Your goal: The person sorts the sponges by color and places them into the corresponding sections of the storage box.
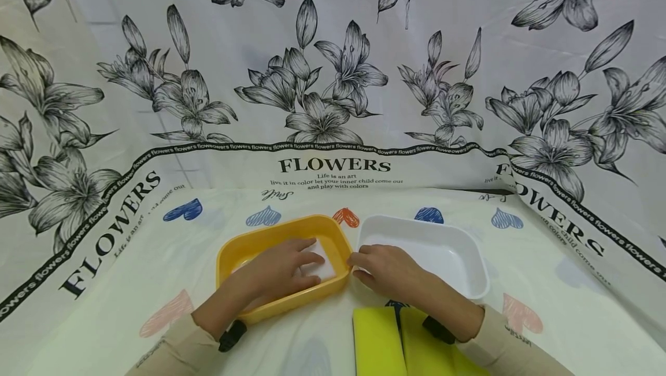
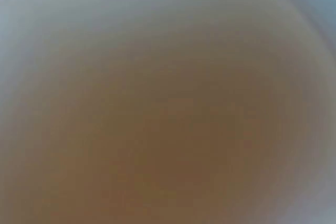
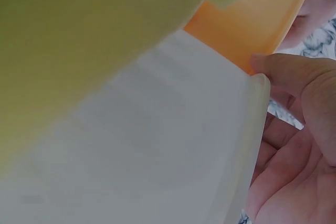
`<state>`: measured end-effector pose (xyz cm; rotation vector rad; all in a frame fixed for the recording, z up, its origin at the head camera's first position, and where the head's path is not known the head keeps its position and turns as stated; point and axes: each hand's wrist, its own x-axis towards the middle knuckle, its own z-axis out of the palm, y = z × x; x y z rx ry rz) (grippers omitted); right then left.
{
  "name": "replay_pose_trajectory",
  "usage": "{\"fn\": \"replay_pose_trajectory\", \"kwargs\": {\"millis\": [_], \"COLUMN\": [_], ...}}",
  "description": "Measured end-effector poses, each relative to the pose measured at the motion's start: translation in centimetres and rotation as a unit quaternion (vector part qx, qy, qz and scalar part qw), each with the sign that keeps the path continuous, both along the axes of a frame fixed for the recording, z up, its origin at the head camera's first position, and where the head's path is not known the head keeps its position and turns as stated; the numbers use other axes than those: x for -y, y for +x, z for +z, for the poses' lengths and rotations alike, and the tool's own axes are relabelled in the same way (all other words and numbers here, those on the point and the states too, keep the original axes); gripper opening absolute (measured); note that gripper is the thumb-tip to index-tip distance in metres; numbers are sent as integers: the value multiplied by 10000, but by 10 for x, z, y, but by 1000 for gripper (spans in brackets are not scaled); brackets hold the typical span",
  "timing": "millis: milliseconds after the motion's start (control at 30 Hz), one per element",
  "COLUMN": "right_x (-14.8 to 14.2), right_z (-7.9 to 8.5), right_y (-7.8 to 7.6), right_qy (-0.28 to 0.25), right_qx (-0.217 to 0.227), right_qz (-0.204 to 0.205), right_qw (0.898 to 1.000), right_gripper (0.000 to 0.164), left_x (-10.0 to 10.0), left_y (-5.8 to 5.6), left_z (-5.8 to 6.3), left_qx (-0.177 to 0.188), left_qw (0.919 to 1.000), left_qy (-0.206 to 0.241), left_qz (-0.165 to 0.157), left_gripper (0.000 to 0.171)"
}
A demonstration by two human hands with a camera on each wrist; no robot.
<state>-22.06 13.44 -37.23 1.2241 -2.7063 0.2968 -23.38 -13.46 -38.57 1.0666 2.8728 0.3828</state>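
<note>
A yellow-orange plastic tray (image 1: 291, 305) stands left of centre on the table. Inside it lies a flat white piece (image 1: 326, 269), whose kind I cannot make out. My left hand (image 1: 273, 269) reaches into this tray, with spread fingers resting on the white piece; the palm hides part of it. With thumb and fingertips, my right hand (image 1: 387, 269) pinches the right rim of the yellow tray. The right wrist view shows the thumb (image 3: 283, 69) against the orange wall, beside the white tray's rim (image 3: 260, 93). Only a brown blur fills the left wrist view.
A white plastic tray (image 1: 424, 225) stands close to the yellow one, partly behind my right forearm. Bright yellow flat pieces (image 1: 380, 341) lie at the near side, under my right wrist. A flower-printed curtain (image 1: 333, 104) rises behind the heart-patterned tablecloth (image 1: 171, 272).
</note>
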Motion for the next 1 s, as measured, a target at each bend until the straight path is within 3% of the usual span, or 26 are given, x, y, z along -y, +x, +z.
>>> {"fn": "replay_pose_trajectory", "kwargs": {"millis": [467,667,800,1000], "right_x": [-1,-3,-8,-18], "right_z": [1,5,12,18], "right_y": [1,5,11,22], "right_qy": [115,397,587,577], "right_qx": [-29,19,5,-168], "right_qz": [20,-26,-40,-186], "right_qw": [9999,9992,9983,9980], "right_gripper": [17,28,38,44], "left_x": [-5,-15,-26,-38], "left_y": [4,13,21,29], "left_z": [3,11,17,12], "left_qx": [-402,-689,-619,-1182], "left_qw": [9989,9964,9960,9841], "left_qy": [-57,215,308,597], "left_qz": [-250,-453,-570,-1184], "left_gripper": [35,38,43,49]}}
